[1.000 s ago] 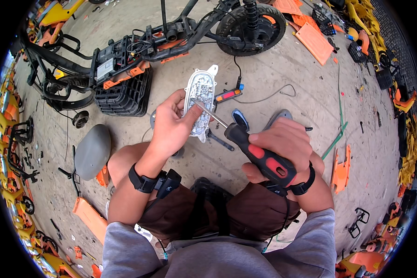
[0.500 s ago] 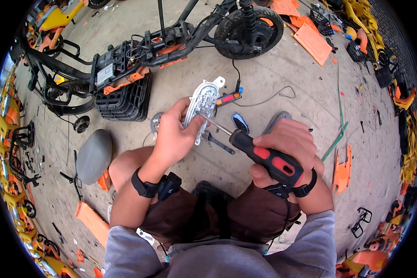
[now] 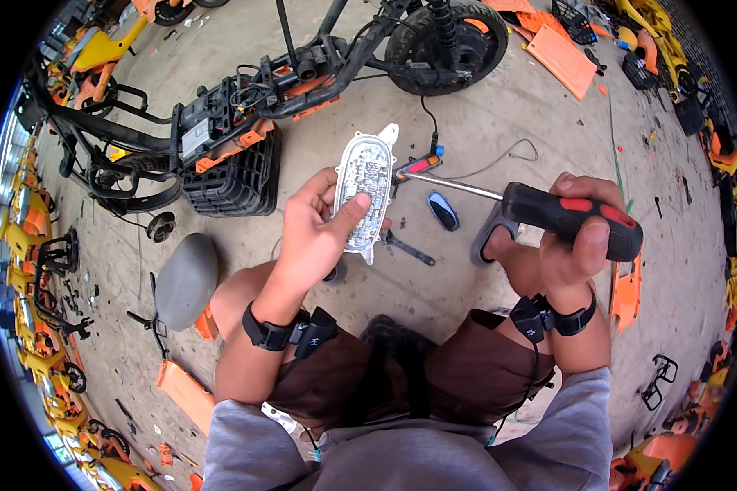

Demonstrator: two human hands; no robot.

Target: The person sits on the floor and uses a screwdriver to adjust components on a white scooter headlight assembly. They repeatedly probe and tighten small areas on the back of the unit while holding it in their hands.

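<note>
My left hand (image 3: 318,222) grips a white oval housing (image 3: 368,168) with small tabs on its rim and a silvery, bumpy inside. The thumb presses on the inner face while the other fingers go behind it. In my right hand (image 3: 577,258) is a screwdriver (image 3: 522,209) with a black and red handle. Its metal shaft points left, toward the housing; the tip is near the housing's right edge and looks apart from it. Beyond the tip, on the floor, lies a red and dark tool (image 3: 420,166) with a blue end and a cord.
A stripped scooter frame (image 3: 262,102) with a black crate (image 3: 241,176) stands ahead on the left. A grey seat (image 3: 187,282) lies left of my knee. A dark oval piece (image 3: 443,210) and a black bar (image 3: 409,248) lie between my feet. Orange panels (image 3: 561,61) are strewn farther off.
The screwdriver has drawn back to the right, its tip leaving the housing. My left hand has turned the housing so that its inner face shows more fully. The view has shifted slightly.
</note>
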